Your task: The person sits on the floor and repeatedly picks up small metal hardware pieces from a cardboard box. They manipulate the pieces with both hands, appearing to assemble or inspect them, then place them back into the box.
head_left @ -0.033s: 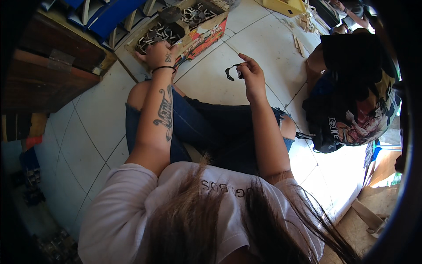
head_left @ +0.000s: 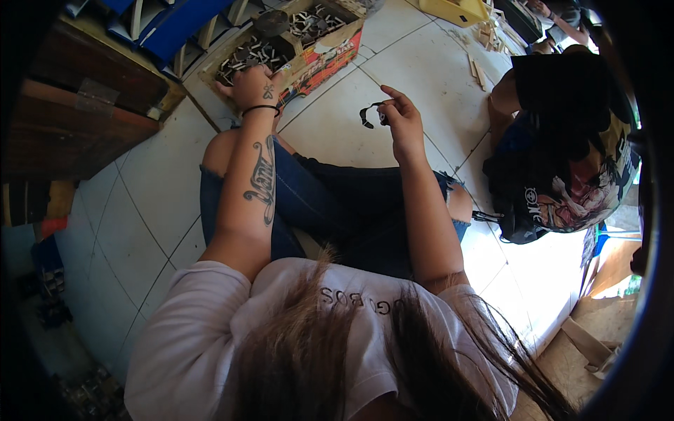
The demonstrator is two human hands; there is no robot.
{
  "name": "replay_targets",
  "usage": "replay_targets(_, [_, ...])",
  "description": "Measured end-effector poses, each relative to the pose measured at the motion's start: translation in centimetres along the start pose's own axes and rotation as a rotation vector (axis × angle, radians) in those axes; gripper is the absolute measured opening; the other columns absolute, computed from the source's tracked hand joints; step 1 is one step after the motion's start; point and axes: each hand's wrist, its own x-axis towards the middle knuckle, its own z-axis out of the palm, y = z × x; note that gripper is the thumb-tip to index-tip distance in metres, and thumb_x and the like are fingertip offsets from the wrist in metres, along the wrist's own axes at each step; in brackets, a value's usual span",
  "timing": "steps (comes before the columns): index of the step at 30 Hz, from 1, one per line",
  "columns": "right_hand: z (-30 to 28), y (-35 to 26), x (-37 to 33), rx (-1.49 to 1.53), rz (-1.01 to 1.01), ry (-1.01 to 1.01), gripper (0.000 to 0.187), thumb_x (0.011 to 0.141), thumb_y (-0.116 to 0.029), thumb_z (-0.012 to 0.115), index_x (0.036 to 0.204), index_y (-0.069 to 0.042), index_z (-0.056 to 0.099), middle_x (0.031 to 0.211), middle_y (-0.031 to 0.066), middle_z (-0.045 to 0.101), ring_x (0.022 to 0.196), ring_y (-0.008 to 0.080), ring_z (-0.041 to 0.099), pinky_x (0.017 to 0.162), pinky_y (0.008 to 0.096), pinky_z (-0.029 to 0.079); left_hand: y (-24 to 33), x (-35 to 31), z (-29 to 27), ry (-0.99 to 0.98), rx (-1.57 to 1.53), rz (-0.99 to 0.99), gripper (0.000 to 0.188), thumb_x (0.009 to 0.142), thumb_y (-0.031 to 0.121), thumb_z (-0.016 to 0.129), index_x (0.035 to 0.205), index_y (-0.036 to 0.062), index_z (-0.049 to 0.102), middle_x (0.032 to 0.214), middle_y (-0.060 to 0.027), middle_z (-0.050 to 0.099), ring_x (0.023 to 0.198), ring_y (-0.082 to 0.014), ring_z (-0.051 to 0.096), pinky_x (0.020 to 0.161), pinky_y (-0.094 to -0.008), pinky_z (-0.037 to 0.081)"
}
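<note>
My left hand (head_left: 254, 87) reaches over the near side of a wooden box (head_left: 309, 77) with a colourful printed side. Its fingertips are lost among small dark and pale pieces (head_left: 256, 57) in the left compartment, so I cannot tell whether they grip any. Out over the floor, to the right of the box, my right hand (head_left: 402, 125) is closed in a pinch, index finger stretched upward. A black, curved strap-like piece (head_left: 365, 116) hangs from this pinch, part of it covered by the fingers.
More small pieces (head_left: 316, 22) fill the box's other compartment. Blue trays (head_left: 165, 28) and a dark wooden cabinet (head_left: 84, 116) stand to the left. A yellow tray (head_left: 460, 10) and wood strips (head_left: 477, 71) lie beyond, at far right. Another person (head_left: 583, 147) sits close on my right.
</note>
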Motion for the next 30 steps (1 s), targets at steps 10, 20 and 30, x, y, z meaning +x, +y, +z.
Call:
replay_targets(10, [0.6,0.3,0.3,-0.002,0.026,-0.005,0.041,0.077,-0.001,0.055,0.117,0.001,0.053,0.074,-0.0022,0.050,0.068,0.0063,0.046,0.064,0.0196,0.037,-0.2,0.8,1.2,0.150,-0.050,0.092,0.024,0.068,0.043,0.071,0.069,0.0193,0.068,0.072,-0.0007,0.064,0.092,-0.0228,0.057,0.102,-0.0641,0.004])
replay_targets(20, [0.7,0.4,0.6,0.030,0.051,-0.044,0.038,0.080,-0.005,0.058,0.117,0.000,0.053,0.078,0.0007,0.058,0.070,0.0080,0.051,0.069,0.0212,0.041,0.3,0.7,0.5,0.265,-0.044,0.083,0.023,0.070,0.038,0.069,0.084,0.0195,0.067,0.097,-0.0008,0.060,0.106,-0.0232,0.049,0.102,-0.0650,0.002])
replay_targets(30, [1.7,0.5,0.9,-0.025,0.085,-0.125,0.033,0.081,-0.003,0.057,0.114,-0.002,0.055,0.083,0.0025,0.061,0.073,0.0086,0.054,0.067,0.0218,0.043,3.1,-1.7,-0.4,0.080,-0.579,0.569,0.017,0.079,0.019,0.066,0.087,0.0049,0.065,0.086,-0.0094,0.062,0.084,-0.0257,0.059,0.078,-0.0304,0.046])
